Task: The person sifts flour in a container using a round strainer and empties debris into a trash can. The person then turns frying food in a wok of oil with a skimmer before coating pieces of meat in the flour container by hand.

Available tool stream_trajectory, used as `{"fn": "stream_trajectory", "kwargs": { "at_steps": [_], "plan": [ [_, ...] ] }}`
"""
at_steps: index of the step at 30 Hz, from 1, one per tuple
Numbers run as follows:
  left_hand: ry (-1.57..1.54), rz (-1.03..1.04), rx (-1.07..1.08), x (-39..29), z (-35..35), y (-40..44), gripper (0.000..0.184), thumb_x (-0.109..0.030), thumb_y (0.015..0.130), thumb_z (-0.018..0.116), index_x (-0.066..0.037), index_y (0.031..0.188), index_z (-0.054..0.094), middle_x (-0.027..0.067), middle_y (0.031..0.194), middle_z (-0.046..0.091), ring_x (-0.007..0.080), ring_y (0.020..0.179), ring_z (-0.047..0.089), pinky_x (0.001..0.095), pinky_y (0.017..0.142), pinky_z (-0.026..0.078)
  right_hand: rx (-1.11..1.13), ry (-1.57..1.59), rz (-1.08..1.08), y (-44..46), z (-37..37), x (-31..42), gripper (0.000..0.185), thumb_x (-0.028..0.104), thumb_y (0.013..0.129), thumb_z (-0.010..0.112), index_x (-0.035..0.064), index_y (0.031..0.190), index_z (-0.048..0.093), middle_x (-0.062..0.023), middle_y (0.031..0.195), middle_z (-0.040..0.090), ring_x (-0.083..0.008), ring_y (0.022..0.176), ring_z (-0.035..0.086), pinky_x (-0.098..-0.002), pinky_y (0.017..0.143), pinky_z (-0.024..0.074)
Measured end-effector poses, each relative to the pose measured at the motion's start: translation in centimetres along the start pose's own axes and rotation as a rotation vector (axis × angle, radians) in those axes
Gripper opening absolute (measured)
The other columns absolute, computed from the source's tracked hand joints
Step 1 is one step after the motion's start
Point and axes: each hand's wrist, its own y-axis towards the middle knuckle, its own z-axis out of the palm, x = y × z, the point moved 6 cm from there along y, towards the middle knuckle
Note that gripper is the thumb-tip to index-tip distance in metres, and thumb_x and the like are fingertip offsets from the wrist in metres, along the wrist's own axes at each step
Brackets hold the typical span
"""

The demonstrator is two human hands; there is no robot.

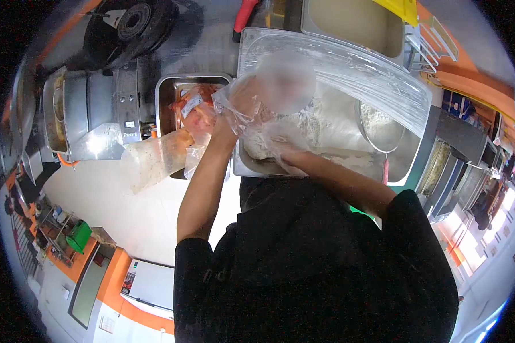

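Both my hands wear loose clear plastic gloves over a large steel pan (pixel 413 157) of white flour (pixel 320 111). My left hand (pixel 247 103) is above the pan's left side, its fingers hidden by crumpled plastic and a blurred patch. Lower down, my right hand (pixel 283 146) is in the flour near the front edge, beside a flour-covered lump (pixel 256 147). Its fingertips are hard to make out, so any grip is unclear. Clear plastic wrap (pixel 349 66) stretches across the back of the pan.
Left of the flour, a smaller steel pan (pixel 162 106) holds bags of reddish food (pixel 197 114), with a cloudy plastic sheet (pixel 154 160) hanging over its front. A round sieve (pixel 377 128) with a red handle lies at right. Behind stands another steel tray (pixel 352 28).
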Motion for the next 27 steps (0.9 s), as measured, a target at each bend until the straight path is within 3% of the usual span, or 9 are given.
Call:
{"fn": "stream_trajectory", "kwargs": {
  "at_steps": [8, 11, 13, 14, 17, 21, 23, 27],
  "plan": [
    [-0.001, -0.005, 0.011, 0.1, 0.1, -0.5, 0.053, -0.018, 0.086, 0.052, 0.006, 0.132, 0.041, 0.0064, 0.091, 0.055, 0.0158, 0.072, 0.051, 0.0276, 0.067, 0.046, -0.021, 0.223, 0.011, 5.3, 4.8, -4.8, 0.041, 0.032, 0.098, 0.038, 0.0064, 0.127, 0.048, -0.0146, 0.119, 0.057, -0.025, 0.104, 0.059, -0.0357, 0.091, 0.0463],
    [0.005, -0.009, 0.018, 0.4, 0.1, -0.5, 0.054, -0.017, 0.085, 0.052, 0.006, 0.132, 0.041, 0.0062, 0.089, 0.055, 0.0154, 0.071, 0.051, 0.0273, 0.066, 0.046, -0.031, 0.629, -0.035, 6.6, 5.0, -6.2, 0.041, 0.034, 0.098, 0.037, 0.0074, 0.127, 0.049, -0.0141, 0.117, 0.058, -0.025, 0.101, 0.06, -0.0357, 0.089, 0.048],
    [0.011, -0.009, 0.028, 0.5, 0.2, -0.4, 0.054, -0.017, 0.085, 0.052, 0.006, 0.132, 0.041, 0.006, 0.089, 0.056, 0.0151, 0.07, 0.051, 0.0271, 0.066, 0.046, 0.037, 1.136, -0.05, 6.8, 4.3, -5.7, 0.041, 0.035, 0.098, 0.036, 0.0081, 0.127, 0.049, -0.0138, 0.116, 0.059, -0.025, 0.099, 0.061, -0.0358, 0.088, 0.0492],
    [0.017, -0.008, 0.03, 0.6, 0.2, -0.4, 0.054, -0.017, 0.085, 0.052, 0.006, 0.132, 0.041, 0.0059, 0.088, 0.056, 0.0149, 0.069, 0.051, 0.027, 0.065, 0.046, 0.174, 1.496, 0.039, 5.2, 2.4, -3.3, 0.041, 0.035, 0.098, 0.036, 0.0087, 0.126, 0.049, -0.0131, 0.115, 0.059, -0.0238, 0.097, 0.063, -0.0354, 0.084, 0.0521],
    [0.038, -0.002, 0.035, 0.8, 0.3, -0.4, 0.054, -0.017, 0.085, 0.052, 0.007, 0.132, 0.041, 0.0057, 0.087, 0.056, 0.0144, 0.068, 0.051, 0.0267, 0.065, 0.047, 0.078, 1.407, -0.061, 3.2, -1.1, -2.1, 0.041, 0.036, 0.098, 0.039, 0.0072, 0.125, 0.049, -0.0135, 0.115, 0.059, -0.0213, 0.099, 0.062, -0.0347, 0.075, 0.0564],
    [0.072, 0.063, 0.046, -0.4, 0.1, -0.2, 0.054, -0.016, 0.085, 0.053, 0.007, 0.132, 0.041, 0.0054, 0.085, 0.057, 0.0138, 0.066, 0.052, 0.0264, 0.063, 0.047, 0.082, 1.673, -0.183, -1.2, -3.8, -1.7, 0.032, 0.017, 0.097, 0.044, 0.0026, 0.126, 0.048, -0.0122, 0.122, 0.056, -0.0202, 0.108, 0.058, -0.0385, 0.089, 0.052],
    [0.078, 0.151, 0.065, -2.6, 0.2, 0.6, 0.054, -0.016, 0.085, 0.053, 0.007, 0.132, 0.041, 0.0052, 0.084, 0.057, 0.0135, 0.065, 0.052, 0.0262, 0.063, 0.047, -0.037, 1.577, -0.189, -3.8, -5.2, -2.1, 0.034, 0.017, 0.098, 0.041, 0.0028, 0.128, 0.046, -0.0128, 0.123, 0.055, -0.0213, 0.108, 0.058, -0.0401, 0.088, 0.053],
    [0.118, 0.448, 0.067, -10.2, 1.1, 3.5, 0.054, -0.015, 0.085, 0.053, 0.007, 0.132, 0.041, 0.0049, 0.082, 0.058, 0.0129, 0.063, 0.052, 0.0258, 0.062, 0.048, 0.001, 1.957, -0.328, -5.9, -5.3, -4.3, 0.04, 0.026, 0.1, 0.035, 0.0027, 0.132, 0.04, -0.0139, 0.126, 0.053, -0.0246, 0.108, 0.058, -0.04, 0.087, 0.0534]
  ]
}}
